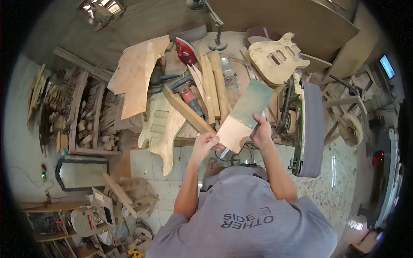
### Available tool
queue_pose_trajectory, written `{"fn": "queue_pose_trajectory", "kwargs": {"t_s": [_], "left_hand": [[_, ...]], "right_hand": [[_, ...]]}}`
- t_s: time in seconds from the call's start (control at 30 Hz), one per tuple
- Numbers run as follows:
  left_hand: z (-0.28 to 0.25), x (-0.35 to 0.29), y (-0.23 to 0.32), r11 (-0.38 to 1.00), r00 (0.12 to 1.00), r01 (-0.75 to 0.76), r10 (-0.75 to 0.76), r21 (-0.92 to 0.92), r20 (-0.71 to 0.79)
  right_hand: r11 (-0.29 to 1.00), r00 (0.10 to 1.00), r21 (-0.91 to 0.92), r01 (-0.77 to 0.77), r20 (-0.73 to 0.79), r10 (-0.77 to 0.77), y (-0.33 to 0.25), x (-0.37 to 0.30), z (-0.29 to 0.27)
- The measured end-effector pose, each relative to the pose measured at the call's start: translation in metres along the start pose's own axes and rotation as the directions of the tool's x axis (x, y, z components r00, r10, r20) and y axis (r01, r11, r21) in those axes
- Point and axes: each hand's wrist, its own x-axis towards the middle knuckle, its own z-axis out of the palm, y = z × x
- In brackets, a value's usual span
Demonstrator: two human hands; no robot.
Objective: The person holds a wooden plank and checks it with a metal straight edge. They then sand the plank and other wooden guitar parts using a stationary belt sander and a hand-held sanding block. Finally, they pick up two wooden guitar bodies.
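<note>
A flat rectangular sheet (246, 112), grey-green over its far part and pale wood-coloured near me, is held up in front of my body. My left hand (207, 142) pinches its near left corner. On the opposite side, my right hand (260, 131) grips the right edge, thumb lying over the face. A thin whitish strip (224, 153) pokes out below the near corner beside my left hand; I cannot tell what it is. Behind the sheet is the cluttered workbench, partly hidden by it.
Bench items include a guitar body (277, 59), another guitar body (161, 122), a red iron (186, 51), a red-and-black power tool (189, 98), wood strips (218, 81) and a veneer sheet (140, 73). A large belt sander (310, 129) stands right; wood-filled shelves (88, 116) stand left.
</note>
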Motion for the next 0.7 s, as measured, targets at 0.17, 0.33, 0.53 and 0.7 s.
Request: {"fn": "queue_pose_trajectory", "kwargs": {"t_s": [0.17, 0.33, 0.53, 0.7], "left_hand": [[0.038, -0.029, 0.045, 0.911, 0.982, -0.143, 0.179, 0.386, -0.061], [0.070, -0.048, 0.070, 0.760, 0.957, -0.220, 0.289, 0.612, -0.014], [0.079, -0.047, 0.075, 0.715, 0.945, -0.294, 0.318, 0.634, 0.079], [0.074, -0.036, 0.065, 0.805, 0.927, -0.332, 0.374, 0.491, 0.015]], "right_hand": [[0.983, 0.989, 0.158, -0.096, 0.128, 0.076, 0.004, -0.006, 0.011], [0.988, 0.991, 0.081, -0.132, 0.043, 0.129, 0.007, -0.008, 0.022], [0.987, 0.988, -0.071, -0.141, 0.049, 0.145, -0.002, -0.003, 0.021], [0.993, 0.994, -0.088, -0.075, 0.066, 0.081, -0.018, -0.014, 0.046]]}}
